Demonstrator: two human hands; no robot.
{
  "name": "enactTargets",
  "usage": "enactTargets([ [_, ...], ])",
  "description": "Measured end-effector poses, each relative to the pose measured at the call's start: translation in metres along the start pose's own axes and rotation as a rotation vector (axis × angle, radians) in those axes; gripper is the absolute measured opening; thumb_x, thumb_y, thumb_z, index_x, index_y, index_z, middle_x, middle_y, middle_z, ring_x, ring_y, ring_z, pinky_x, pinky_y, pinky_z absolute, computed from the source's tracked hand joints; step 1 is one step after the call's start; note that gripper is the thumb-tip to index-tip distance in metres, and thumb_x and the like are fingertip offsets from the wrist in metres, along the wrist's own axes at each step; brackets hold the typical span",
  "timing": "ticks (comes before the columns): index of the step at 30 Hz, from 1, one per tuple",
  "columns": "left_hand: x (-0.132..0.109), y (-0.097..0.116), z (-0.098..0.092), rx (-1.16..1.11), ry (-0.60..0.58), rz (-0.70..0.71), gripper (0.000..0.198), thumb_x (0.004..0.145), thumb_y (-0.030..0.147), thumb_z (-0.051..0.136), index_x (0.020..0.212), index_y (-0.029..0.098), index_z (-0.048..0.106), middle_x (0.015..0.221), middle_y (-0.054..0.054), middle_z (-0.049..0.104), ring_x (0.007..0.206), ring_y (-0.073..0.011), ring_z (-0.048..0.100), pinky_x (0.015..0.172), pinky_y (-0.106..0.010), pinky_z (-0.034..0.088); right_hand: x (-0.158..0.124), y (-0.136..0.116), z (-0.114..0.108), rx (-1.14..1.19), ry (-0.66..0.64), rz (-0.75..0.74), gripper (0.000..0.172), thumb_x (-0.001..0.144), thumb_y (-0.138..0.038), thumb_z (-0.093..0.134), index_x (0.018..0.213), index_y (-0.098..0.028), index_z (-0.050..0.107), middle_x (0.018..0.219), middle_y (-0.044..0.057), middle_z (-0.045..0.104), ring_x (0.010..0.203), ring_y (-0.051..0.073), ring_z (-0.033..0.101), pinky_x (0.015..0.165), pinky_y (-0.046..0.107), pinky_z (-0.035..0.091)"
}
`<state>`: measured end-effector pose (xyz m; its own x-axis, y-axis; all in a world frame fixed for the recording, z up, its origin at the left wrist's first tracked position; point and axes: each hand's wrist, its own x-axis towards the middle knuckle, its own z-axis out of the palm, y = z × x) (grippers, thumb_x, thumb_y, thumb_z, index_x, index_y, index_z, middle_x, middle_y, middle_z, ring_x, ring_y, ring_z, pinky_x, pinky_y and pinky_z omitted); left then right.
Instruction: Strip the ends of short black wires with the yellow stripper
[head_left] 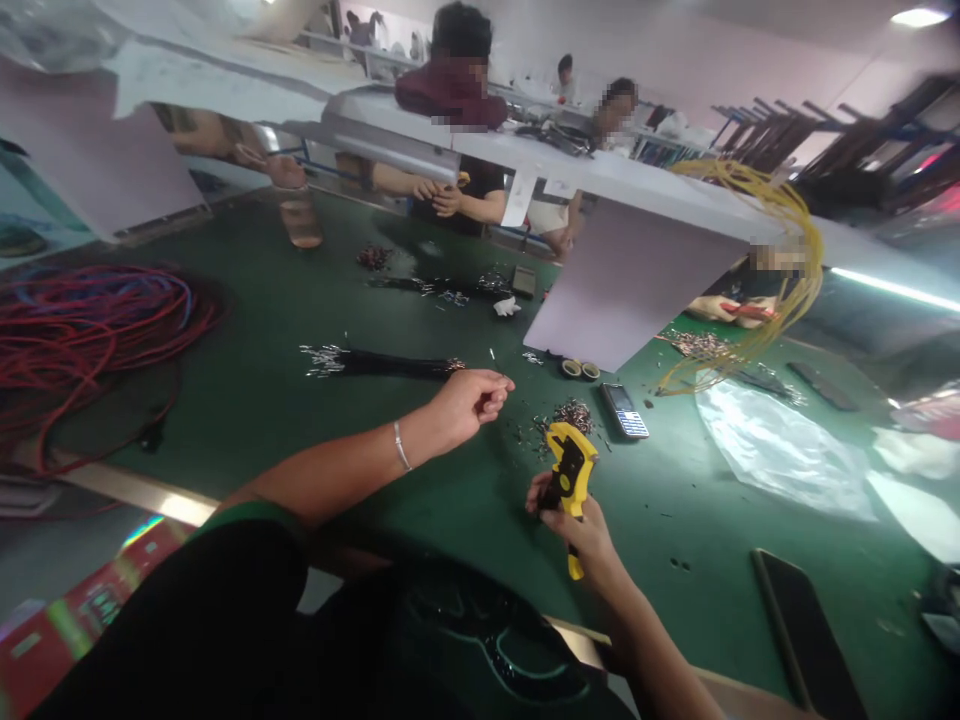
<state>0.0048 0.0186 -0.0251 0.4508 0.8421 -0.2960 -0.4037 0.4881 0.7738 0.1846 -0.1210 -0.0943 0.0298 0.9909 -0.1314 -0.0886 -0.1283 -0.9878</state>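
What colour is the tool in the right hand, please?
The tool is yellow and black, best seen in the head view.

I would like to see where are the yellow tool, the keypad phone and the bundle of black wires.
Yellow tool [573, 474]: head view, middle of its body.
Keypad phone [625, 412]: head view, middle of its front.
Bundle of black wires [394, 364]: head view, mid-length.

One head-worn camera faces forward and down, close above the table [247, 400].
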Motion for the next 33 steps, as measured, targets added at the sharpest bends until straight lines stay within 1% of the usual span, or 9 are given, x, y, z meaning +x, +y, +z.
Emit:
enactTargets([
  [6,0.007,-0.001,-0.008,-0.006,-0.012,0.021,0.016,0.075,0.001,0.052,0.064,0.009,0.060,0.049,0.002,0.041,0.038,-0.0037,0.030,0.039,-0.020,0.015,0.002,0.010,-0.010,-0.043,-0.062,0.006,0.047,0.050,-0.036,0.079,0.093,-0.020,0.068,0.085,0.008,0.070,0.082,0.027,0.064,0.082,0.042,0.051],
  [8,0.010,-0.001,-0.012,-0.010,0.007,0.031,0.015,0.074,0.001,0.052,0.065,0.009,0.061,0.048,0.002,0.041,0.039,-0.0037,0.030,0.040,-0.020,0.016,-0.001,0.006,-0.010,-0.063,-0.028,0.031,0.050,0.054,-0.040,0.081,0.098,-0.019,0.069,0.090,0.009,0.071,0.087,0.029,0.065,0.085,0.043,0.051],
  [10,0.012,-0.001,-0.014,-0.014,0.021,0.042,0.014,0.072,0.000,0.052,0.066,0.009,0.061,0.048,0.002,0.042,0.039,-0.0037,0.030,0.039,-0.020,0.016,-0.004,-0.001,-0.008,-0.123,0.009,0.062,0.049,0.063,-0.043,0.079,0.103,-0.018,0.069,0.097,0.011,0.072,0.092,0.030,0.065,0.085,0.043,0.051],
  [12,0.014,-0.002,-0.016,-0.017,0.030,0.047,0.013,0.072,0.001,0.052,0.066,0.008,0.062,0.048,0.002,0.043,0.039,-0.0036,0.030,0.039,-0.020,0.016,-0.007,-0.009,-0.007,-0.188,0.006,0.063,0.042,0.068,-0.046,0.078,0.097,-0.017,0.071,0.108,0.014,0.070,0.097,0.030,0.065,0.090,0.043,0.050],
  [16,0.015,-0.001,-0.017,-0.019,0.028,0.043,0.011,0.073,0.003,0.054,0.067,0.008,0.061,0.048,0.003,0.042,0.039,-0.0039,0.032,0.039,-0.020,0.016,-0.007,-0.020,-0.007,-0.187,-0.032,0.111,0.044,0.071,-0.047,0.077,0.102,-0.016,0.071,0.105,0.014,0.072,0.097,0.031,0.066,0.094,0.047,0.050],
  [19,0.013,-0.001,-0.016,-0.017,0.063,0.048,0.010,0.071,0.002,0.054,0.066,0.008,0.061,0.047,0.003,0.042,0.039,-0.0041,0.033,0.040,-0.019,0.016,-0.005,-0.024,-0.007,-0.146,-0.056,0.153,0.047,0.066,-0.044,0.080,0.103,-0.016,0.071,0.102,0.015,0.074,0.096,0.033,0.068,0.093,0.049,0.050],
  [26,0.011,-0.001,-0.012,-0.008,0.105,0.040,0.013,0.073,0.001,0.054,0.065,0.009,0.059,0.047,0.003,0.042,0.039,-0.0041,0.032,0.040,-0.020,0.016,-0.007,-0.020,-0.006,-0.155,-0.059,0.106,0.034,0.064,-0.030,0.072,0.096,-0.018,0.072,0.101,0.012,0.074,0.097,0.031,0.067,0.091,0.045,0.050],
  [30,0.011,-0.002,-0.012,0.000,0.124,0.042,0.016,0.075,0.000,0.052,0.064,0.009,0.059,0.046,0.003,0.042,0.038,-0.0042,0.032,0.040,-0.021,0.015,-0.006,-0.013,-0.009,-0.151,-0.073,0.072,0.028,0.061,-0.022,0.069,0.089,-0.018,0.071,0.090,0.009,0.073,0.083,0.028,0.067,0.078,0.038,0.052],
  [33,0.011,-0.002,-0.012,0.001,0.135,0.032,0.017,0.076,-0.001,0.051,0.064,0.009,0.059,0.046,0.002,0.042,0.039,-0.0041,0.032,0.041,-0.021,0.015,-0.007,-0.010,-0.009,-0.091,-0.025,0.078,0.025,0.061,-0.019,0.065,0.085,-0.018,0.070,0.085,0.008,0.071,0.077,0.025,0.065,0.073,0.036,0.052],
])
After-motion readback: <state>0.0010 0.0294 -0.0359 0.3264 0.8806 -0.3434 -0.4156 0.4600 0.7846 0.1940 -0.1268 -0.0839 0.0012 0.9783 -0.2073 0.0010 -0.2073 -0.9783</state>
